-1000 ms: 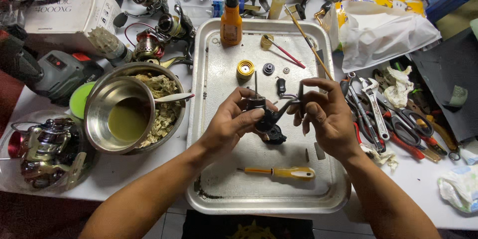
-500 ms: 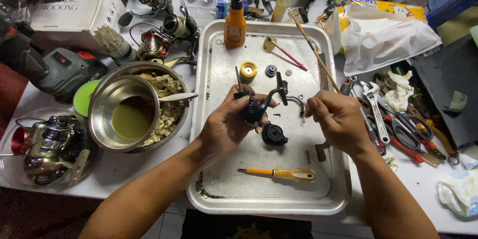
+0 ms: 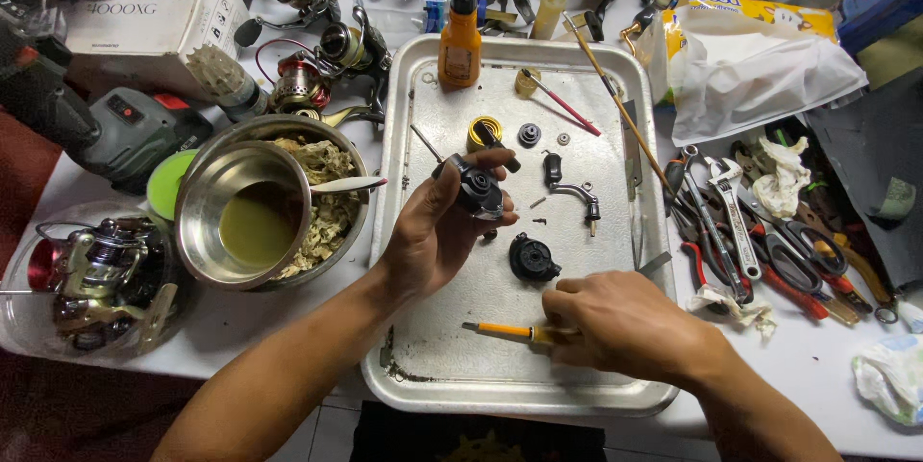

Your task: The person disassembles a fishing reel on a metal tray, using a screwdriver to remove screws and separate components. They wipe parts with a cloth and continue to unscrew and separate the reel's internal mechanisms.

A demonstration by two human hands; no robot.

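My left hand (image 3: 437,231) holds a dark fishing reel body (image 3: 476,188) above the middle of a metal tray (image 3: 433,371). My right hand (image 3: 615,323) is down on the tray near its front edge, fingers closing on the handle of a yellow-handled screwdriver (image 3: 505,331). A black round reel cover (image 3: 532,258) lies on the tray between the two hands. A bent metal bail arm (image 3: 577,195), a yellow spool part (image 3: 484,131) and small dark gears (image 3: 530,134) lie farther back on the tray.
An orange oil bottle (image 3: 461,39) stands at the tray's back. Left are two nested steel bowls (image 3: 250,207) with yellowish liquid and rags, and a reel (image 3: 101,270) in a clear tub. Wrenches, pliers and scissors (image 3: 760,231) lie right; more reels, a box and a bag behind.
My right hand has let go of the bail arm, left it on the tray and come down to the screwdriver at the front. My left hand keeps the reel body, turned slightly.
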